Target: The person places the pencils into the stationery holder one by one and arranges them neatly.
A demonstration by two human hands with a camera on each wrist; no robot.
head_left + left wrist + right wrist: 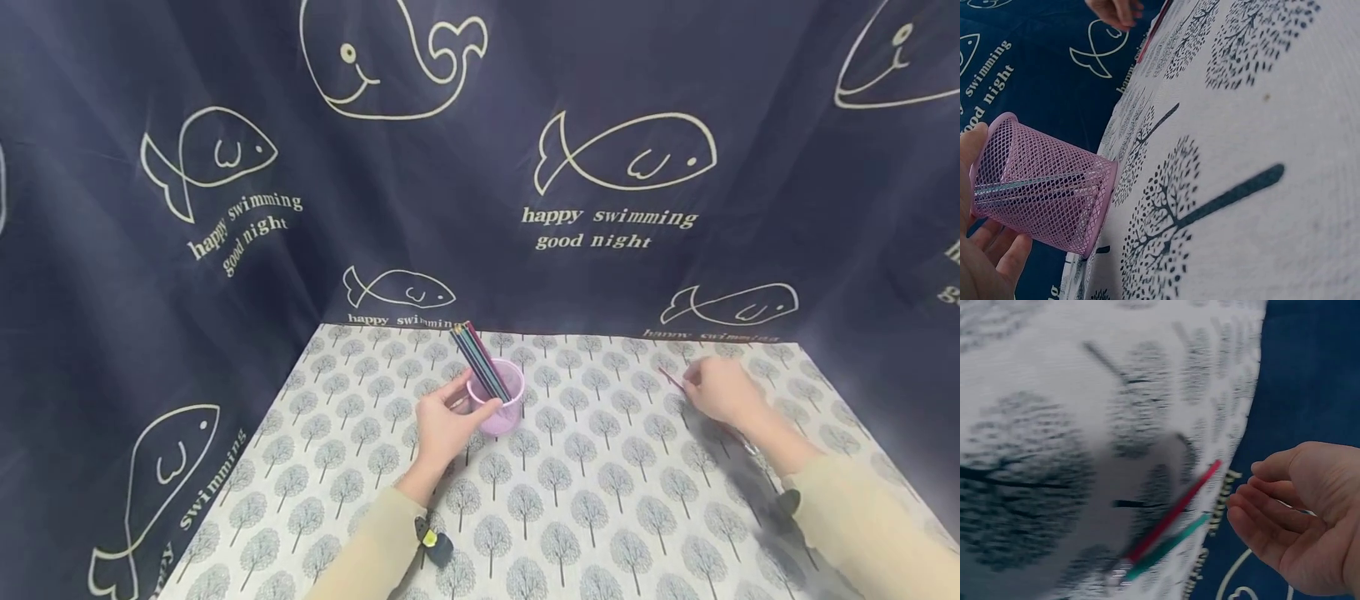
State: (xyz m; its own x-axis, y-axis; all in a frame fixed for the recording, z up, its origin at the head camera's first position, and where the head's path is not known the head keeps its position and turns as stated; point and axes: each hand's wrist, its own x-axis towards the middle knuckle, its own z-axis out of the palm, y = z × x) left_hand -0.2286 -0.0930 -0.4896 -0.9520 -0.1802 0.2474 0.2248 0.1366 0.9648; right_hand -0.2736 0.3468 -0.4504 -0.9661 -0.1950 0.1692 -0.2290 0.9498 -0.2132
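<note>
A pink mesh pencil cup (501,421) stands on the table, several coloured pencils (478,358) leaning out of its top toward the left. My left hand (444,425) grips the cup from its left side, thumb and fingers around it near the rim. Through the mesh, pencil shafts (1041,184) show in the left wrist view. At the right, my right hand (723,390) hovers with loosely curled fingers and nothing visible in them. Beside it in the right wrist view, a red pencil (1175,509) and a green pencil (1169,545) lie close together on the cloth.
A white tablecloth (585,500) printed with grey trees covers the table. Dark blue curtain (480,183) with fish and whale outlines hangs behind the table's far edge and at both sides.
</note>
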